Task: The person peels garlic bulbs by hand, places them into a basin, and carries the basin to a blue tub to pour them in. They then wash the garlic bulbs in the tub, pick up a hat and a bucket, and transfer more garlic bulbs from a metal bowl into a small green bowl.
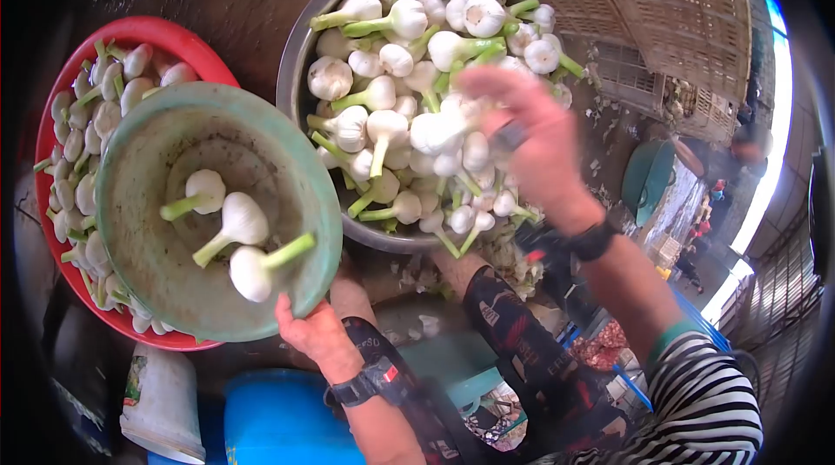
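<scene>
My left hand (317, 334) grips the lower right rim of a worn green basin (139, 247), which is tilted towards me and has three garlic bulbs with green stems inside, one of them a white bulb (243, 218). Over the right part of a large metal bowl (294, 73) heaped with garlic (348, 126) is my right hand (522, 130), blurred by motion. Its fingers are bent around something dark and small that I cannot make out. A blurred garlic bulb (432, 133) lies just left of these fingers.
Behind the green basin stands a red basin (196, 52) full of garlic. A white bucket (165, 400) and a blue barrel (287, 421) stand below. Wicker baskets (661, 4) are at the upper right; beyond, a person (726, 156) is near a green tub (648, 178).
</scene>
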`<state>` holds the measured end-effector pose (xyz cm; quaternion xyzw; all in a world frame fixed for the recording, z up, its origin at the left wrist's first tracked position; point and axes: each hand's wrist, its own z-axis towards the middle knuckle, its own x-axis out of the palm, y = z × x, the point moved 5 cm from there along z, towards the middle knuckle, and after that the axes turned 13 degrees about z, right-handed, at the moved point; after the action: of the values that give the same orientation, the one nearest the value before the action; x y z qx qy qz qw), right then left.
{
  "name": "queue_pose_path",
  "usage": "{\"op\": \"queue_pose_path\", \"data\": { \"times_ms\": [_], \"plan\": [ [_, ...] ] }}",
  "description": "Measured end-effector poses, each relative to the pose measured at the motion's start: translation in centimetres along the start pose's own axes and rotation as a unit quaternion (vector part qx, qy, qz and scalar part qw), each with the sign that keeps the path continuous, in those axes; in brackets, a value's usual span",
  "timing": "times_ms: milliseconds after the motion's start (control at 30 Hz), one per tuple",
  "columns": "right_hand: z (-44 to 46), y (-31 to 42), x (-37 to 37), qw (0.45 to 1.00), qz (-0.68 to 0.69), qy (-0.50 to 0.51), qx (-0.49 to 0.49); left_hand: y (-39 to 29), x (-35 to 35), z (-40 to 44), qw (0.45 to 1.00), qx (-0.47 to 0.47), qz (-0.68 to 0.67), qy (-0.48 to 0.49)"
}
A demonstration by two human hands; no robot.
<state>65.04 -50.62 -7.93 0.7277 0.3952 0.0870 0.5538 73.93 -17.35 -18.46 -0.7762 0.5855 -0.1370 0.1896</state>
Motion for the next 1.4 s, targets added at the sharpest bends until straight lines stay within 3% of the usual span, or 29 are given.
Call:
{"op": "queue_pose_path", "data": {
  "times_ms": [67, 133, 233, 367, 500, 600, 633, 733, 767, 900, 933, 967, 1000, 1067, 1133, 1200, 1267, 1400],
  "plan": [
    [-0.3, -5.6, -8.0, 0.965, 0.066, -0.247, 0.065, 0.1, -0.2, -0.1, 1.0, -0.01, -0.009, -0.003],
    [-0.5, -10.0, -12.0, 0.928, 0.098, -0.302, 0.195, 0.2, -0.6, 0.3, 1.0, -0.011, -0.015, -0.003],
    [1.9, -15.6, -11.1, 0.907, 0.207, -0.219, 0.294, 0.1, 0.0, 0.0, 1.0, -0.014, -0.008, -0.02],
    [3.3, -15.2, -10.1, 0.894, 0.086, -0.261, 0.355, 0.1, -0.2, 0.1, 1.0, 0.005, 0.006, -0.006],
    [4.0, -15.4, -9.1, 0.922, 0.078, -0.189, 0.329, 0.1, 0.5, -0.3, 1.0, 0.018, 0.013, 0.0],
    [4.1, -14.3, -7.0, 0.975, 0.072, -0.189, 0.094, 0.1, 0.4, -0.3, 1.0, 0.017, 0.013, -0.006],
    [4.3, -14.3, -6.6, 0.979, 0.068, -0.147, 0.123, 0.1, 0.3, -0.2, 1.0, 0.013, 0.013, -0.006],
    [3.2, -10.2, -5.9, 0.97, -0.027, -0.192, 0.149, 0.1, 0.8, -0.4, 1.0, 0.006, 0.008, 0.0],
    [2.5, -7.3, -5.1, 0.974, -0.079, -0.197, 0.076, 0.2, 0.5, -0.2, 1.0, 0.005, 0.005, -0.003],
    [0.7, 2.7, 2.1, 0.976, 0.091, -0.091, -0.173, 0.2, 0.4, -0.3, 1.0, 0.002, 0.009, -0.008],
    [0.1, 3.9, 4.7, 0.977, -0.031, -0.045, -0.207, 0.1, 0.6, -0.4, 1.0, 0.003, 0.008, -0.008],
    [-0.2, 4.8, 7.0, 0.986, 0.018, 0.03, -0.163, 0.2, 0.1, 0.1, 1.0, -0.006, -0.005, 0.003],
    [-0.5, 4.2, 9.1, 0.977, 0.056, 0.101, -0.178, 0.5, -0.7, 0.8, 1.0, -0.016, -0.019, 0.014],
    [-0.9, 3.9, 9.1, 0.97, -0.041, 0.115, -0.211, 0.5, -1.2, 1.1, 0.999, -0.021, -0.028, 0.011],
    [-0.4, 1.5, 5.9, 0.945, -0.268, 0.053, -0.182, 0.2, 0.0, 0.0, 1.0, -0.015, -0.02, -0.014],
    [-0.3, -2.6, 2.5, 0.865, -0.482, 0.039, -0.133, 0.3, -0.1, 0.1, 0.999, -0.016, -0.031, 0.005],
    [-0.3, -7.5, 0.0, 0.851, -0.5, 0.14, 0.08, 0.4, -0.7, 0.4, 0.998, -0.027, -0.043, 0.023],
    [-4.3, -7.5, 0.2, 0.918, -0.379, 0.115, 0.033, 0.3, -0.4, 0.3, 1.0, -0.017, -0.024, 0.006]
  ]
}}
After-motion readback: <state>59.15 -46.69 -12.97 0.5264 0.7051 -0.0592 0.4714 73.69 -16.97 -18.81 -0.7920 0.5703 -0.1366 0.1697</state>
